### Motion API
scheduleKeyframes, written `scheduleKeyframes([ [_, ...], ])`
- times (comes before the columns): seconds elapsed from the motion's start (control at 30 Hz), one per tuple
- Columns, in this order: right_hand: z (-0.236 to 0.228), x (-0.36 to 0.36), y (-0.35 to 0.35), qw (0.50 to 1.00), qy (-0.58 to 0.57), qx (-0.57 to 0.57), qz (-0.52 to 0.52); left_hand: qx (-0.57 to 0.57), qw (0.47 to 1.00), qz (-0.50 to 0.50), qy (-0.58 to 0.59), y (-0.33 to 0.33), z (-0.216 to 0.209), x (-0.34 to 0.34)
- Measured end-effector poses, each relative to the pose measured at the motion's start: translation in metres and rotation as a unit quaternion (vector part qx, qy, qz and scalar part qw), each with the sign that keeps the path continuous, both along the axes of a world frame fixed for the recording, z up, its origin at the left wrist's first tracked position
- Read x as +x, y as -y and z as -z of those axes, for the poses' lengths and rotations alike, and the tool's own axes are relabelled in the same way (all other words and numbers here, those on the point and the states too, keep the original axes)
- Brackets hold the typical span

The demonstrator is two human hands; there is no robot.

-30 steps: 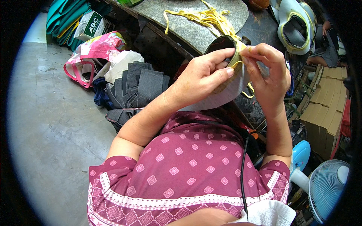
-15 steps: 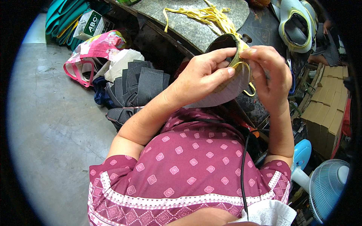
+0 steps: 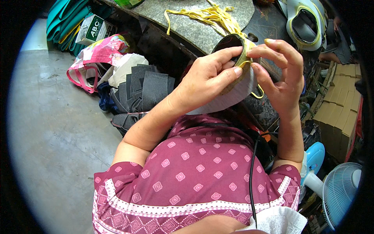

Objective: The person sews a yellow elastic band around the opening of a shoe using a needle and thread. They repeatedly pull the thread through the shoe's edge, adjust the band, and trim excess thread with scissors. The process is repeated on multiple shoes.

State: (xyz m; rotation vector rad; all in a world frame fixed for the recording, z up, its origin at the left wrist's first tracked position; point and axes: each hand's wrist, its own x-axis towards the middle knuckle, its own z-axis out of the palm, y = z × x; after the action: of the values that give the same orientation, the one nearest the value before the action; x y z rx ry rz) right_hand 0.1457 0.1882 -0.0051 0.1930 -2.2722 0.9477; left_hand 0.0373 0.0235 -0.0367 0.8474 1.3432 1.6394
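Head view: left hand (image 3: pixel 212 78) holds a curved, smooth grey piece (image 3: pixel 230 97), fingers at its dark rounded opening, just in front of the slab (image 3: pixel 185 31). Right hand's (image 3: pixel 282 74) fingers part-spread at the rim; can't tell if they grip the thin yellow strip (image 3: pixel 249 45). Speckled slab carries a yellow tangle (image 3: pixel 212 16); piece and hands partly block it. Grainy dark pads (image 3: pixel 157 89) left, fan (image 3: pixel 339 195) right.

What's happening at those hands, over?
Left hand pinching grey piece. Right hand open at its rim. Yellow strips heaped on grey slab beyond.
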Motion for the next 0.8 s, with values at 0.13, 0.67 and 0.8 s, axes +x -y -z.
scheduleKeyframes([
  [0.13,-0.008,0.002,-0.006,0.992,0.029,0.121,-0.021,-0.038,0.999,0.023,0.0,0.003,-0.002,0.0],
  [0.67,-0.004,-0.002,-0.012,0.998,0.022,-0.053,-0.012,-0.009,1.0,0.021,-0.004,0.003,-0.001,-0.002],
  [0.8,-0.002,-0.001,-0.009,0.999,0.013,-0.022,-0.025,-0.005,1.0,0.011,-0.005,0.0,0.0,-0.002],
])
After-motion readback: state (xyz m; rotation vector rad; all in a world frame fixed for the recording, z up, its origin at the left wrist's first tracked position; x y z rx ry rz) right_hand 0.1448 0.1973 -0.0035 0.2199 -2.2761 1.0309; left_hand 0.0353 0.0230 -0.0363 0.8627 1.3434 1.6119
